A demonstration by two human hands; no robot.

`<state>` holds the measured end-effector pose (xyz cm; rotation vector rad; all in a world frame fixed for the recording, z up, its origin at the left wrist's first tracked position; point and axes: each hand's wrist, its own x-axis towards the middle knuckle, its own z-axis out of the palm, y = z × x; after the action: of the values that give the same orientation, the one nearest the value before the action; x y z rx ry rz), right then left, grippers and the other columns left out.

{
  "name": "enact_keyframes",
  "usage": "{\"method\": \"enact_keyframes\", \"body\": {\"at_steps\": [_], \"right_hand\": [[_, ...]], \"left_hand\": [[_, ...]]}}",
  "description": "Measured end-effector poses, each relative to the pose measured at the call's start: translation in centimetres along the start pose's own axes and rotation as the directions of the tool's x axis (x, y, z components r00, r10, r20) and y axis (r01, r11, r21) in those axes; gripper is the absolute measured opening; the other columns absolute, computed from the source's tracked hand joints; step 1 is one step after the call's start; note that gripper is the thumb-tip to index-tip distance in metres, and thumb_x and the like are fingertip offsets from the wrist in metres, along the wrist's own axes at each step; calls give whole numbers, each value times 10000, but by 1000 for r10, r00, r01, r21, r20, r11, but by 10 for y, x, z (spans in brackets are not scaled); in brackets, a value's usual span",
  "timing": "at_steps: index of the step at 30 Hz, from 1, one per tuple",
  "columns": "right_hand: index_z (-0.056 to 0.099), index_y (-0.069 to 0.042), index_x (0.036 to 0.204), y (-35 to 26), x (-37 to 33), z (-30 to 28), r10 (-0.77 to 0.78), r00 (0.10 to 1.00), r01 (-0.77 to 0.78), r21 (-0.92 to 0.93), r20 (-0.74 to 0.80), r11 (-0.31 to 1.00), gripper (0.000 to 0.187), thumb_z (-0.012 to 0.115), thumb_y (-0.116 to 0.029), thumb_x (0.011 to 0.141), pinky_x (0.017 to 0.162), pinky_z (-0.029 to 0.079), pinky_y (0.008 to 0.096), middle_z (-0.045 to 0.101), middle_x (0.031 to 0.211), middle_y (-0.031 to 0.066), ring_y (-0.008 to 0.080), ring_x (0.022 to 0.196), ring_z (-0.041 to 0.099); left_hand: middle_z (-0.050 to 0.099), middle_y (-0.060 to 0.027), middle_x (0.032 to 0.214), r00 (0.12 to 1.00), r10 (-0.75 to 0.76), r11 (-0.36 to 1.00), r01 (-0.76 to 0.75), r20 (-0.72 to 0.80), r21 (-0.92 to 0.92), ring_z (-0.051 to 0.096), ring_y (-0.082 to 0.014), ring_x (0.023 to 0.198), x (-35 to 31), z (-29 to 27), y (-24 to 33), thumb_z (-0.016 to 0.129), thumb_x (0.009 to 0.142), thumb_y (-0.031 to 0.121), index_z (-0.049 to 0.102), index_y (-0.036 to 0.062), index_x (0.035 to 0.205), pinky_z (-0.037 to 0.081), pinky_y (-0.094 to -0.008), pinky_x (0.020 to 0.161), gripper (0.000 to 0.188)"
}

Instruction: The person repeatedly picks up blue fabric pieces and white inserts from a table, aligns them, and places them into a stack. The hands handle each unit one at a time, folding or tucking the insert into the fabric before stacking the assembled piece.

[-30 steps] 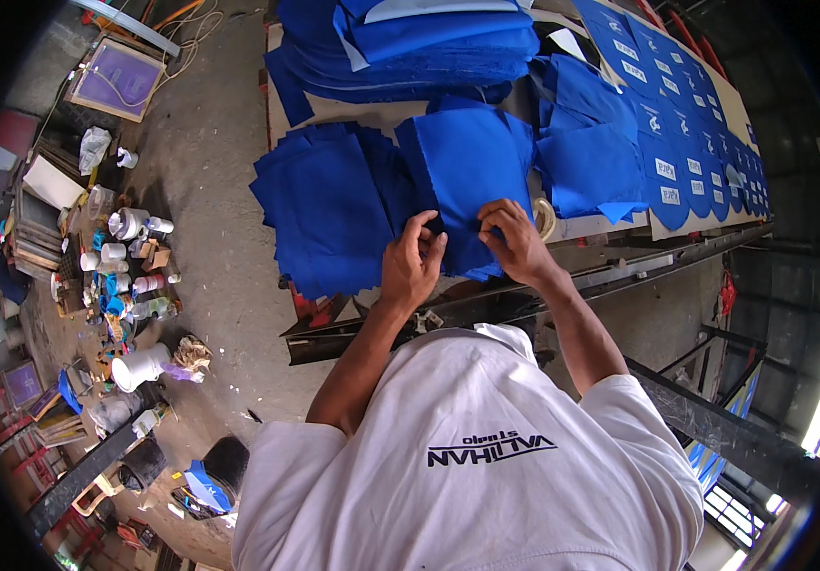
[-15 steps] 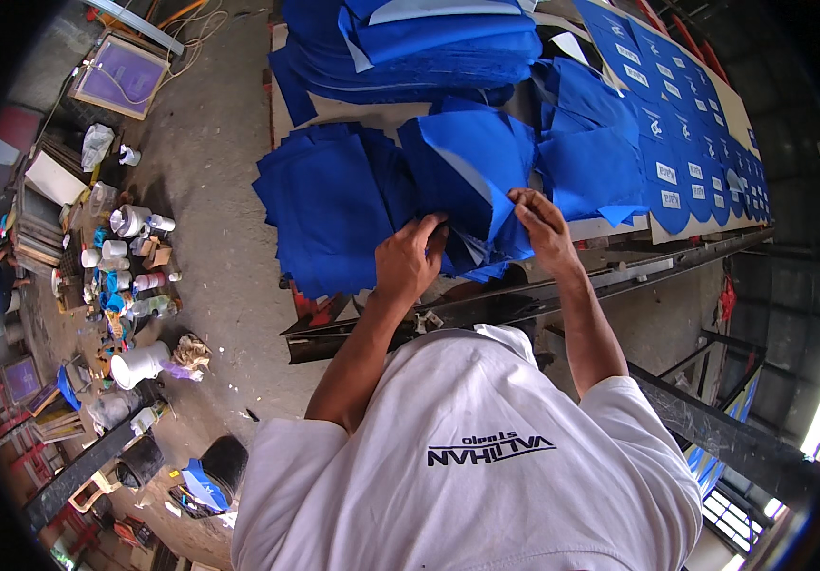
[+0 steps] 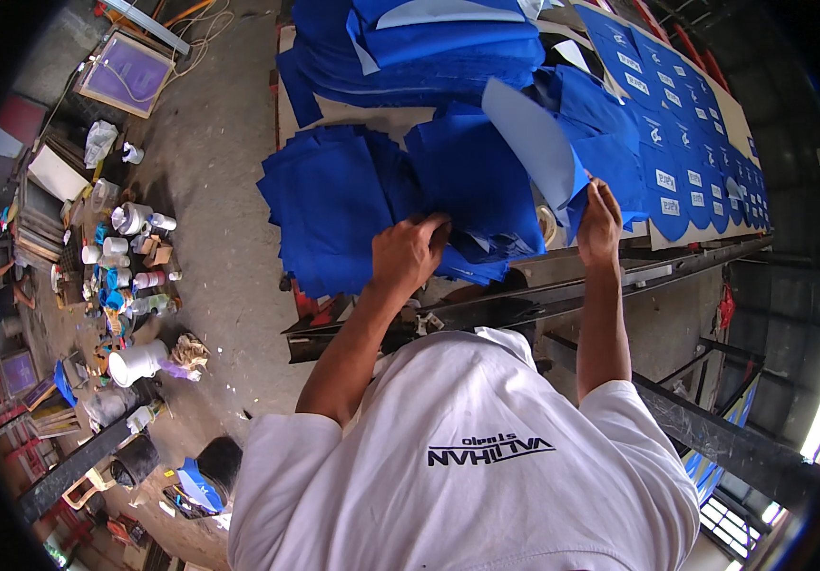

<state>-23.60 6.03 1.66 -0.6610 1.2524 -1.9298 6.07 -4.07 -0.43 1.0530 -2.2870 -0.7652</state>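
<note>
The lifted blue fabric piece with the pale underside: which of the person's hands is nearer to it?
Right. The right hand grips the lifted blue fabric piece at its edge; the left hand presses the stack beside it.

Blue cloth piles [image 3: 334, 209] cover most of the table [image 3: 353, 112], so hands have little bare room there. Pots and cups [image 3: 129, 276] crowd the floor [image 3: 229, 190] on the left.

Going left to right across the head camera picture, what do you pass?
Paint pots on the floor → flat blue fabric stack → left hand → lifted blue piece → right hand → row of printed blue pieces.
</note>
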Motion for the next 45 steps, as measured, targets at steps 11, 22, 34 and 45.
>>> {"method": "enact_keyframes", "body": {"at_steps": [11,22,34,45], "right_hand": [[592,-40,1047,-56,-3,18,-205,955,295,-625,214,723,78,586,-88,986,950,399,268,556,963,-2,90,893,500],[575,-74,1056,41,-72,137,92,664,583,-590,742,558,244,716,-185,891,1087,384,488,580,1364,139,330,1286,534],[652,-80,1177,23,-55,72,85,839,510,-830,538,227,501,829,-190,721,977,437,449,618,1234,91,324,1149,566],[723,-82,1035,40,-54,56,5,819,555,-793,574,251,334,818,-153,722,899,452,420,674,1097,58,287,1012,613]], "left_hand": [[699,-96,983,931,-263,567,361,252,-740,687,-202,877,3,-15,-6,577,978,417,676,32,1118,553,-351,783,421],[674,-100,1017,693,-676,221,513,249,-829,634,-176,918,-11,-17,-90,703,889,177,667,-17,1022,497,-312,845,238],[680,-150,858,725,-669,727,592,-164,-348,598,-250,777,9,-37,-169,698,884,246,656,-89,969,474,-390,747,348],[704,-129,779,695,-717,678,678,-49,-284,650,-185,664,-57,-41,-168,784,804,217,657,-39,1130,515,-328,656,433]]}}
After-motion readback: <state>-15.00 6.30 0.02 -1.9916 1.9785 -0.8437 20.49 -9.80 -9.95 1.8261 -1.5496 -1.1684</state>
